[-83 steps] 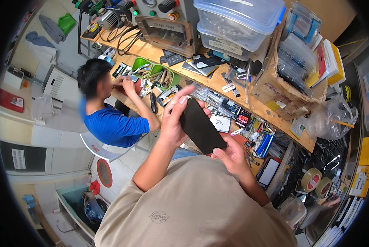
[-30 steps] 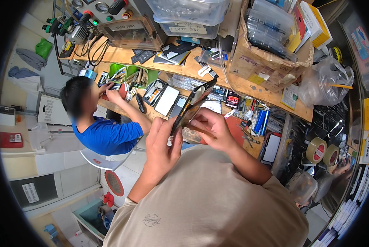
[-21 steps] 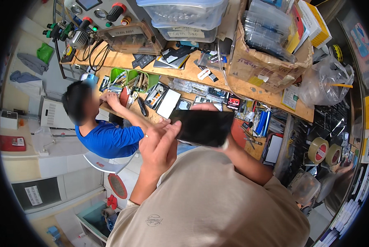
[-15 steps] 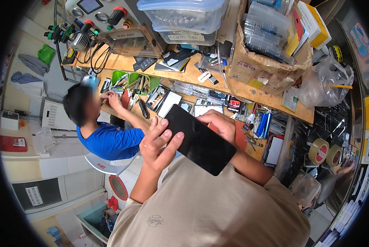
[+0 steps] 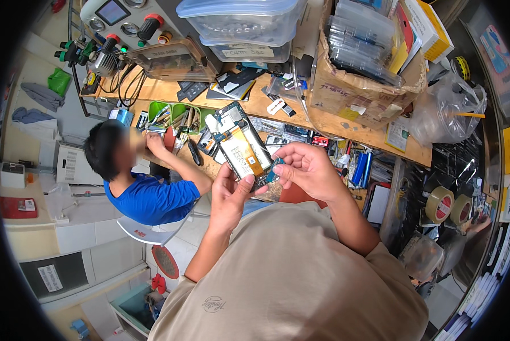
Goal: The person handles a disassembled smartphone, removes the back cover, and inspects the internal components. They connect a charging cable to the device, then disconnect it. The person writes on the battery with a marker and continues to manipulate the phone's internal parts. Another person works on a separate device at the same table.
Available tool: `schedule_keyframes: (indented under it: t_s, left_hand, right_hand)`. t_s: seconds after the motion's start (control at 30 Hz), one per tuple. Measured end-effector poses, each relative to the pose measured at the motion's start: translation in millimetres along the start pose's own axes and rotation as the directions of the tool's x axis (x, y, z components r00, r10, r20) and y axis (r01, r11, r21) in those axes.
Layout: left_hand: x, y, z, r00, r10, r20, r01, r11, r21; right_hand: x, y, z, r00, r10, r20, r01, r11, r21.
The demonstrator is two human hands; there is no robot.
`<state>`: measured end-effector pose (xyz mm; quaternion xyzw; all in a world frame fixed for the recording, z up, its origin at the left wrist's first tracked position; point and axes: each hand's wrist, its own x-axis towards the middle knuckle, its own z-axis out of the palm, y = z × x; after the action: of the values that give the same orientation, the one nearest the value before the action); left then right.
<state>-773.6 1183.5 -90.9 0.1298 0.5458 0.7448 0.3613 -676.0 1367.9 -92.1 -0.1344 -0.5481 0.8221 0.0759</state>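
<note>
In front of my chest is a smartphone (image 5: 232, 149) with its back cover off, its inside facing me. A silvery-white battery, an orange flex cable and a dark circuit board show in it. My left hand (image 5: 230, 196) grips its lower left edge, thumb over the near end. At the lower right corner, my right hand (image 5: 313, 175) is closed, thumb and fingertips pinching a small teal part (image 5: 275, 169). Whether that part is still joined to the phone, I cannot tell.
A co-worker in a blue shirt (image 5: 151, 194) sits at the left by the wooden bench (image 5: 317, 116). Green trays (image 5: 178, 116) of tools, clear plastic boxes (image 5: 240, 23) and a cardboard box (image 5: 360, 94) stand on it. Tape rolls (image 5: 439, 204) are at the right.
The phone has been turned from its black screen side to its open inside. My right hand has shifted from its upper edge to its lower right corner and now pinches the teal part.
</note>
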Motion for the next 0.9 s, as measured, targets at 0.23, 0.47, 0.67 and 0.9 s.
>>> schedule_keyframes:
  t_s: [0.23, 0.47, 0.67, 0.9]
  left_hand:
    - [5, -14, 2, 0.995, 0.099, -0.008, -0.098, 0.992, 0.080]
    - [11, -19, 7, 0.984, 0.176, -0.013, -0.175, 0.982, 0.075]
    - [17, -19, 1, 0.996, 0.090, -0.009, -0.090, 0.993, -0.073]
    - [21, -28, 4, 0.990, 0.138, 0.018, -0.137, 0.989, -0.057]
  right_hand:
    - [-3, 4, -4, 0.997, 0.010, -0.076, -0.016, 0.997, -0.075]
    - [12, 21, 5, 0.967, -0.070, -0.245, 0.073, 0.997, 0.004]
    - [15, 37, 14, 0.945, -0.093, -0.313, 0.112, 0.993, 0.042]
    - [4, 49, 29, 0.939, -0.067, -0.337, 0.113, 0.986, 0.119]
